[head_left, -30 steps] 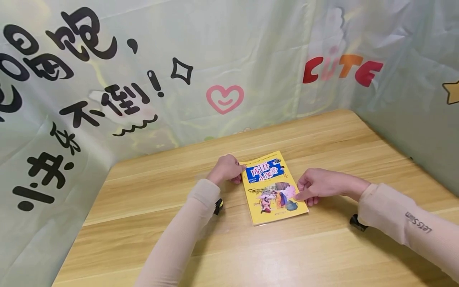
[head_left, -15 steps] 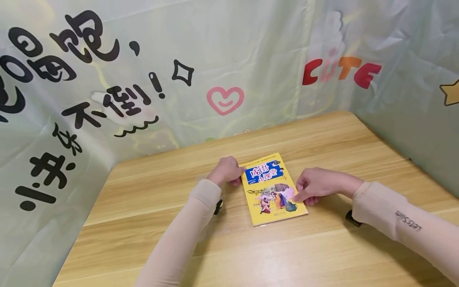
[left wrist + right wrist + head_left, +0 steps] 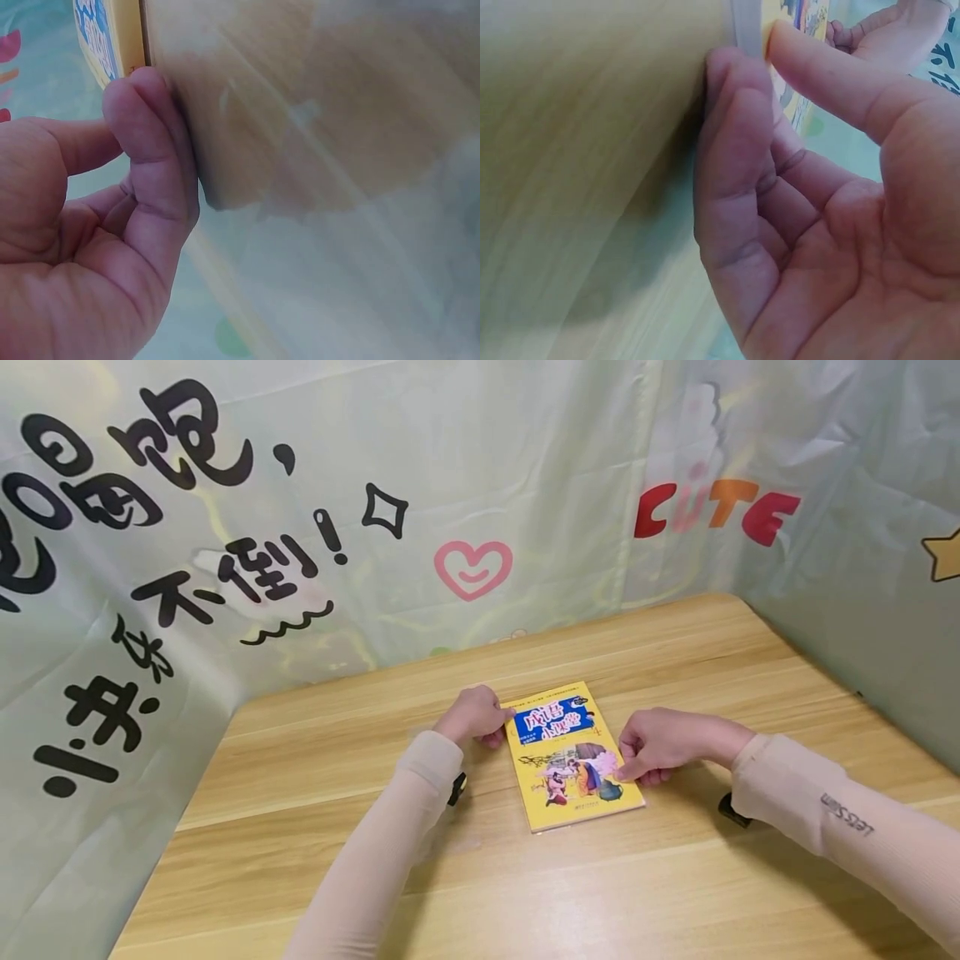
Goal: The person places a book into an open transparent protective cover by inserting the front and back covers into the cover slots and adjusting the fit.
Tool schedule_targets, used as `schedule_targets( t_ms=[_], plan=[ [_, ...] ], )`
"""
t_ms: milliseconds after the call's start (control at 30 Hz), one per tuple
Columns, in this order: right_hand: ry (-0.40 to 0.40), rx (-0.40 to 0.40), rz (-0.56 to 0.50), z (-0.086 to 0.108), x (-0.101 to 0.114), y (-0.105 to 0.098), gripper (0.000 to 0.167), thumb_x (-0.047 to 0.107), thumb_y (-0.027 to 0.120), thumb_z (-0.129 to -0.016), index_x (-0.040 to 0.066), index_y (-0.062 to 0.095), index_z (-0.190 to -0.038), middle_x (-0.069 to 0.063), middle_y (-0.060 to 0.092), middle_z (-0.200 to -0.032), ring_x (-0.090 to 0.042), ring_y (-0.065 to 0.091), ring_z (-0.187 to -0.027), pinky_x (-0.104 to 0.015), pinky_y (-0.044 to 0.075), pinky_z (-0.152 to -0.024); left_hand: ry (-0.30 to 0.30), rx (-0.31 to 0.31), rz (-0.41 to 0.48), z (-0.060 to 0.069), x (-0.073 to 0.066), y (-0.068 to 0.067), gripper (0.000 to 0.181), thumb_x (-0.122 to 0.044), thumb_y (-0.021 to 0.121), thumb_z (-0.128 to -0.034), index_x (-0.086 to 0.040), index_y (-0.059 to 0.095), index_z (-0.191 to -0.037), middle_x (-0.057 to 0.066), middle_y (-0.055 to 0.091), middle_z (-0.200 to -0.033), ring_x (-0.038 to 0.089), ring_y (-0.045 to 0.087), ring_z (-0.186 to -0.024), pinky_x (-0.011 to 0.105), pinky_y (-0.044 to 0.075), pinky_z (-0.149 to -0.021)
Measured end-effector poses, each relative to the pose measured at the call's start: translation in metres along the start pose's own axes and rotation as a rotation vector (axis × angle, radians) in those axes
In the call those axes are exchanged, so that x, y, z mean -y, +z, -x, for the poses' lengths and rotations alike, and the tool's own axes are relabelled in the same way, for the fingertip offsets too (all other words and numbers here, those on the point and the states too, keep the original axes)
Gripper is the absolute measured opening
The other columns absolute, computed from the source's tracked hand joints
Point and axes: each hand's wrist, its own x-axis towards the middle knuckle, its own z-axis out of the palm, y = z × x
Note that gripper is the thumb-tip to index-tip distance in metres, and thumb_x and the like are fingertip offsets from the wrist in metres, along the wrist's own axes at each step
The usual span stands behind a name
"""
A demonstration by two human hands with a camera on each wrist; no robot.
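A yellow paperback book with a blue title panel and a drawing on its cover lies flat on the wooden table, slightly turned. My left hand holds its upper left edge; in the left wrist view the fingers bunch against the book's spine. On the opposite side my right hand pinches the lower right edge. The right wrist view has the thumb over the yellow cover and the other fingers at the white page edge.
The wooden table meets a pale printed curtain at the back and sides. Black wrist devices show under the left cuff and the right cuff.
The book and both hands stay almost in place. My right forearm has shifted slightly to the left, and the head view has moved a little.
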Motion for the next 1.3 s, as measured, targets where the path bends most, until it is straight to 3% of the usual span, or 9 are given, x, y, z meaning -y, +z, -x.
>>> schedule_targets(
  t_ms=[200,467,667,933,1300],
  plan=[
    [0.013,0.011,-0.006,-0.004,0.0,-0.006,0.032,0.026,0.08,-0.098,0.014,0.062,-0.075,0.002,0.068,-0.071,-0.01,0.057,-0.062,-0.024,0.049,-0.062,-0.031,-0.02,0.002,-0.002,-0.003,0.0,0.031,-0.031,0.066,-0.1085,-0.005,0.07,-0.091,0.003,0.069,-0.07,0.015,0.067,-0.062,0.03,0.053,-0.08],
    [0.031,-0.002,-0.008,-0.007,-0.003,-0.013,0.03,0.026,0.079,-0.099,0.013,0.062,-0.078,0.001,0.067,-0.072,-0.012,0.056,-0.063,-0.025,0.048,-0.064,0.008,-0.105,-0.044,-0.014,-0.005,0.007,0.032,-0.031,0.065,-0.1091,-0.005,0.069,-0.091,0.003,0.068,-0.065,0.014,0.064,-0.057,0.023,0.046,-0.06],
    [0.02,-0.036,-0.017,-0.011,-0.006,-0.016,0.03,0.028,0.081,-0.097,0.012,0.063,-0.08,0.0,0.066,-0.074,-0.013,0.057,-0.065,-0.026,0.048,-0.065,0.023,-0.146,-0.008,-0.019,-0.002,0.008,0.036,-0.031,0.067,-0.108,-0.008,0.064,-0.08,0.002,0.068,-0.063,0.013,0.065,-0.056,0.022,0.047,-0.06],
    [-0.01,-0.085,-0.032,-0.016,-0.004,-0.028,0.026,0.026,0.083,-0.095,0.008,0.065,-0.087,0.0,0.064,-0.074,-0.015,0.056,-0.067,-0.028,0.047,-0.065,0.036,-0.116,0.038,-0.008,-0.001,-0.001,0.035,-0.029,0.074,-0.1035,-0.01,0.061,-0.077,0.006,0.074,-0.071,0.018,0.071,-0.068,0.03,0.049,-0.078],
    [-0.01,-0.202,-0.059,-0.022,-0.001,-0.033,0.035,0.038,0.078,-0.1,0.008,0.063,-0.09,-0.001,0.063,-0.071,-0.015,0.056,-0.065,-0.027,0.048,-0.061,0.155,-0.167,0.024,0.01,0.0,-0.003,0.024,-0.024,0.075,-0.1026,-0.01,0.066,-0.085,0.005,0.072,-0.078,0.014,0.06,-0.068,0.024,0.045,-0.064]
  ],
)
